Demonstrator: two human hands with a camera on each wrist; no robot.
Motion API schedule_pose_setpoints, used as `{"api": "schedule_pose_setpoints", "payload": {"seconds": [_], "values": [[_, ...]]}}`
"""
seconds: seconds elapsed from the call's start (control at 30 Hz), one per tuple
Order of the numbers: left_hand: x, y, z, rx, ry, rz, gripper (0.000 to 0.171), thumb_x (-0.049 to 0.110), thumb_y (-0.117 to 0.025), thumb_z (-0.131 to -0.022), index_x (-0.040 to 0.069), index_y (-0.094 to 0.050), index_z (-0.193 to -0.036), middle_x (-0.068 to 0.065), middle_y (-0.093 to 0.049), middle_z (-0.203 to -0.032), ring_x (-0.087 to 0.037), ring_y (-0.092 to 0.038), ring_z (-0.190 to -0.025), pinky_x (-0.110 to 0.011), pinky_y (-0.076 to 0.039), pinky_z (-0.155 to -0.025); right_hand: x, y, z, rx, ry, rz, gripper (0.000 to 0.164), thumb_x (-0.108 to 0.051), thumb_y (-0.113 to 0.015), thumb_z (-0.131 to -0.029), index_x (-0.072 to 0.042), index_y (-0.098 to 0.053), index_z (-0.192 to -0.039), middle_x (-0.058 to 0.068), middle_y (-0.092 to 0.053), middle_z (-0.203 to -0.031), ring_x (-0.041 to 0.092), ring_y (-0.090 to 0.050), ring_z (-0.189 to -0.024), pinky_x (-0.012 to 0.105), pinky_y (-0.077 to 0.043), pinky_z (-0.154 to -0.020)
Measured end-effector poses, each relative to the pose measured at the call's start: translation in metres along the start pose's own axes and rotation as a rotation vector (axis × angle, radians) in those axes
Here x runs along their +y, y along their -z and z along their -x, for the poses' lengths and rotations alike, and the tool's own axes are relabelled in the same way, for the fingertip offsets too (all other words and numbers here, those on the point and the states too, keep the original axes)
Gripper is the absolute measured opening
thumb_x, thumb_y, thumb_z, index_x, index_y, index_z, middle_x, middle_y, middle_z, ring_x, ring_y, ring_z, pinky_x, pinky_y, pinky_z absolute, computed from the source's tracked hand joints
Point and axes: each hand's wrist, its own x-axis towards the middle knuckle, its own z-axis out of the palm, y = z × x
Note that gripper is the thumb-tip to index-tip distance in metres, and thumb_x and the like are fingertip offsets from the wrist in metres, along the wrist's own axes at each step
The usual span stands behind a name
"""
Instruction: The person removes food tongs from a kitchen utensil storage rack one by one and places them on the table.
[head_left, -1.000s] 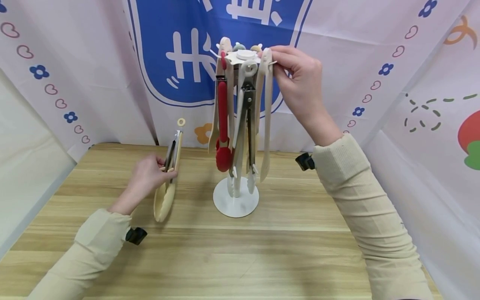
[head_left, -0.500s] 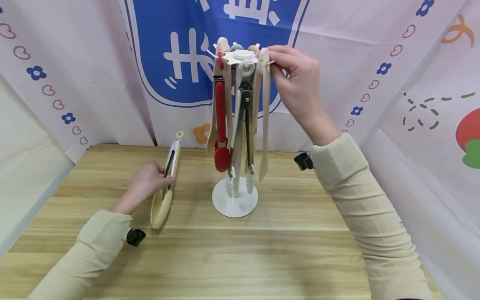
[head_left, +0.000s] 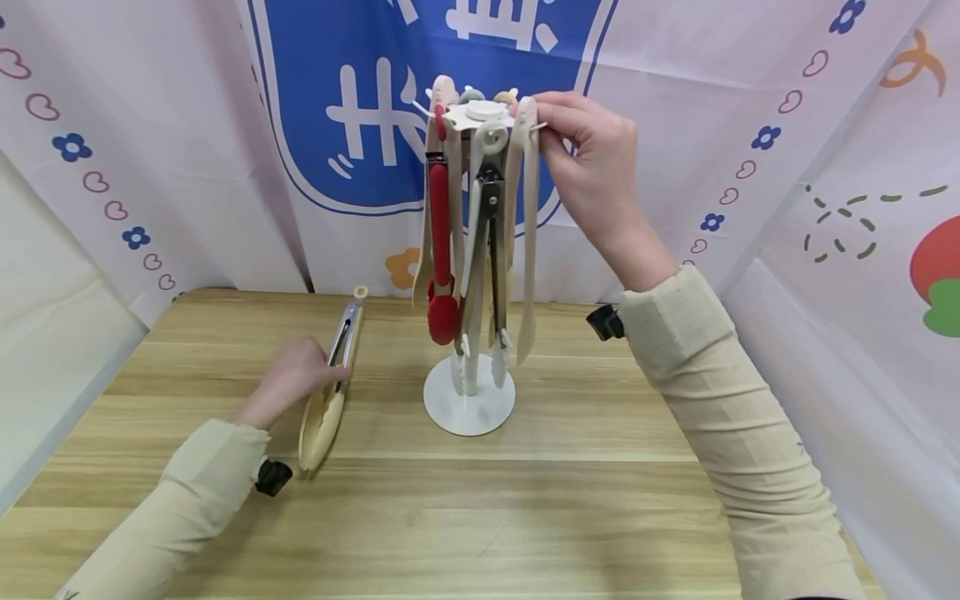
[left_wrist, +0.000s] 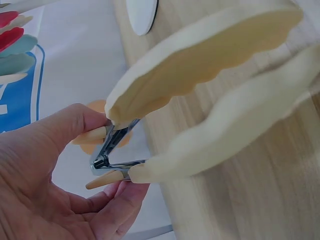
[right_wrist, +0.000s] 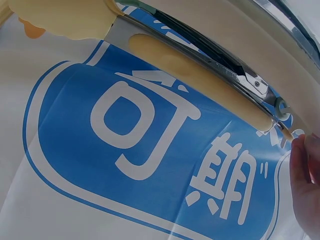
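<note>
Cream tongs [head_left: 324, 425] are in the left hand [head_left: 292, 373], over the near left part of the counter [head_left: 480, 517], heads toward the person and pull ring away; I cannot tell whether they touch the wood. The left thumb presses one side and the fingers curl against the other, just behind the heads, a hold that probably lets the hand govern how far the two sides spread; for now the heads stand apart. Farther in rises a white stand [head_left: 469, 417], its broad round foot presumably there to keep so much hanging weight from tipping. White tongs [head_left: 491, 198] hang at its front, red tongs [head_left: 441, 225] at its left and beige tongs [head_left: 529, 250] at its right, all from hooks, likely so that each hangs straight and within reach. The right hand [head_left: 592, 158] has its fingers drawn narrow at the stand's top beside the beige tongs, seemingly to steady it; exactly what they pinch is hidden. Behind everything hangs a printed cloth [head_left: 360, 187].
</note>
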Motion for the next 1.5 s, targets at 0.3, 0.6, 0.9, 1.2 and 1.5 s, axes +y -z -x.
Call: {"api": "schedule_pose_setpoints", "payload": {"seconds": [0.3, 0.6, 0.9, 1.2, 1.5], "values": [[-0.003, -0.006, -0.004, -0.054, 0.037, -0.014, 0.03, 0.028, -0.065, -0.076, 0.006, -0.053, -0.058, 0.003, -0.044, -0.047, -0.008, -0.035, -0.041, -0.019, -0.029, -0.038, 0.0, -0.001, 0.0, 0.012, -0.014, 0.028, 0.018, 0.007, -0.055, -0.083, 0.003, -0.071, -0.088, 0.011, -0.069, -0.091, 0.007, -0.056, -0.07, 0.013, -0.04, -0.059], [-0.007, -0.01, -0.008, -0.102, 0.042, -0.023, 0.033, 0.029, -0.066, -0.077, 0.01, -0.047, -0.057, 0.005, -0.038, -0.048, -0.007, -0.031, -0.042, -0.018, -0.027, -0.039, 0.001, -0.001, 0.0, 0.012, 0.009, 0.032, 0.018, 0.008, -0.054, -0.082, 0.002, -0.071, -0.088, 0.011, -0.069, -0.09, 0.007, -0.056, -0.069, 0.013, -0.04, -0.06], [-0.008, -0.013, -0.009, -0.112, 0.037, -0.032, 0.032, 0.028, -0.067, -0.076, 0.011, -0.047, -0.057, 0.005, -0.036, -0.048, -0.007, -0.03, -0.042, -0.019, -0.026, -0.039, 0.001, -0.001, 0.0, 0.007, 0.007, 0.048, 0.019, 0.007, -0.055, -0.082, 0.001, -0.071, -0.088, 0.01, -0.069, -0.09, 0.007, -0.055, -0.067, 0.013, -0.039, -0.059], [-0.012, -0.018, -0.01, -0.114, 0.01, -0.029, 0.03, 0.023, -0.067, -0.075, 0.011, -0.046, -0.057, 0.004, -0.036, -0.049, -0.008, -0.031, -0.043, -0.019, -0.027, -0.04, 0.0, -0.001, 0.0, 0.002, 0.004, 0.046, 0.019, 0.007, -0.055, -0.083, 0.001, -0.071, -0.089, 0.01, -0.069, -0.09, 0.008, -0.054, -0.068, 0.013, -0.039, -0.059], [-0.009, -0.017, -0.012, -0.139, 0.019, -0.064, 0.033, 0.024, -0.067, -0.076, 0.012, -0.042, -0.058, 0.003, -0.036, -0.052, -0.009, -0.032, -0.045, -0.02, -0.029, -0.041, 0.001, 0.0, 0.001, 0.009, 0.012, 0.039, 0.019, 0.007, -0.054, -0.083, 0.002, -0.071, -0.088, 0.011, -0.069, -0.09, 0.01, -0.058, -0.071, 0.013, -0.042, -0.062]]}}
